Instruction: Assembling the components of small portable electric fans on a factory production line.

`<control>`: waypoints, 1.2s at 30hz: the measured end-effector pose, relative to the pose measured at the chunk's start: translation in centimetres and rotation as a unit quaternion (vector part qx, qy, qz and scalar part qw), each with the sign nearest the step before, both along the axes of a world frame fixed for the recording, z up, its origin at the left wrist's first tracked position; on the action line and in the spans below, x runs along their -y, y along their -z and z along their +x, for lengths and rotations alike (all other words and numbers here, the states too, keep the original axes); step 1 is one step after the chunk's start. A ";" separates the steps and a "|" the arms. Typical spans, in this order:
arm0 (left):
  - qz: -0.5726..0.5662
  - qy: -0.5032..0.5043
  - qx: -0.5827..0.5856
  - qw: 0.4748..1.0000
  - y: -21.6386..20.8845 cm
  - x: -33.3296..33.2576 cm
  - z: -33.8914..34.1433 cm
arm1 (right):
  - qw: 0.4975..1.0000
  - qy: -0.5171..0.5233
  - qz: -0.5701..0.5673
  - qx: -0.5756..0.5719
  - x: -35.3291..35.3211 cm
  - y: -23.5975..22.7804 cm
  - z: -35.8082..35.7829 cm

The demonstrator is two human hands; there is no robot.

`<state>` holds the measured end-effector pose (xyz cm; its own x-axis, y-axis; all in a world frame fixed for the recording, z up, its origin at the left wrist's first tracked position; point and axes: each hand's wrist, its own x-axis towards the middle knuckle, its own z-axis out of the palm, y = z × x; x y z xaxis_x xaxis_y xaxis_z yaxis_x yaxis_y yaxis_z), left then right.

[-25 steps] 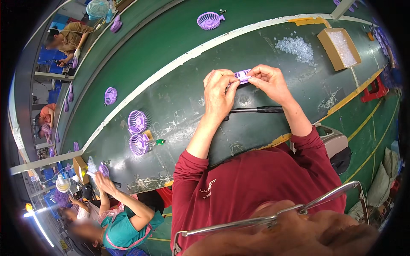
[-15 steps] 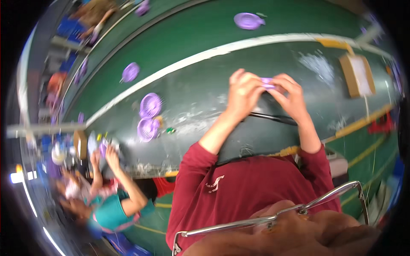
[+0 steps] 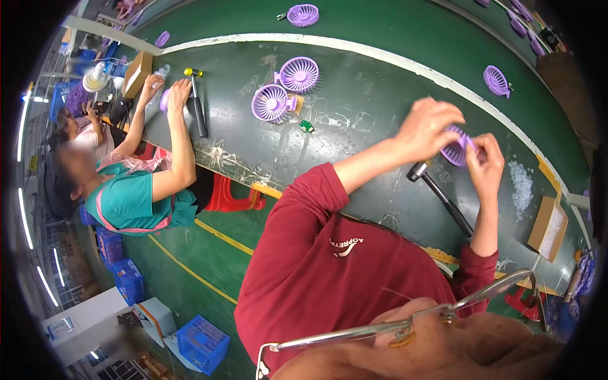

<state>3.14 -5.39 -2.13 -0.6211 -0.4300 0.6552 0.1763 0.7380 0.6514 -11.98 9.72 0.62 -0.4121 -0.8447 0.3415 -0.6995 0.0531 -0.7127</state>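
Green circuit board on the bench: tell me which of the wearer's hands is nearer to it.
Left. The left hand is to the right of the green circuit board, apart from it; the right hand is farther right, beyond the held purple fan part.

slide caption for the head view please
Left hand and right hand hold a round purple grille over a green bench, hammer nearby.

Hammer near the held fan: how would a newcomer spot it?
On the dark bench, find the purple fan between left hand and right hand. Below it lies the hammer, handle slanting toward the right forearm. Its head lacks the yellow of the other hammer, far left.
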 end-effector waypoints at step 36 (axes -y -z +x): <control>0.014 -0.086 0.223 0.971 1.7 3.7 6.9 | 0.973 0.067 0.074 -0.207 -5.4 3.1 4.4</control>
